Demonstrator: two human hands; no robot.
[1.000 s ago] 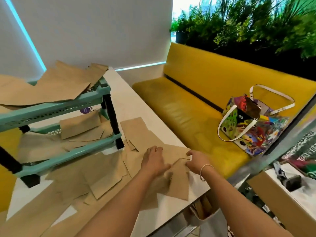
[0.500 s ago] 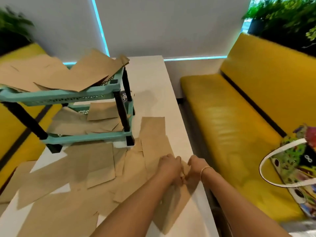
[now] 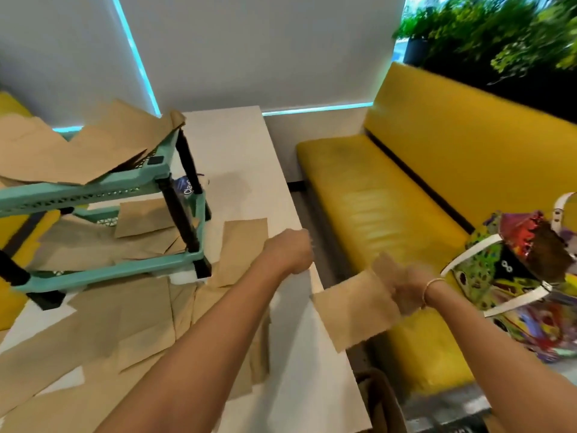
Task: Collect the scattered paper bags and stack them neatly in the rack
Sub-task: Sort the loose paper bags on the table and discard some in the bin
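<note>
Off the desk's [image 3: 299, 385] right edge, the right hand [image 3: 402, 292] now grips a lifted paper bag [image 3: 352, 310], left hand [image 3: 290, 254] curled empty, so collecting has begun, rack [image 3: 93, 189] pending

Patterned handbag [image 3: 512, 276] on yellow bench [image 3: 390, 195]

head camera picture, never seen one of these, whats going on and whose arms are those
The camera sits on a person's head, looking down at their own arms. The right hand grips a brown paper bag out past the white table's edge, though it is blurred. The left hand is curled above the table; whether it holds anything is unclear. More loose paper bags lie on the table around a teal rack, which holds others. A colourful handbag sits on the yellow bench.
</note>
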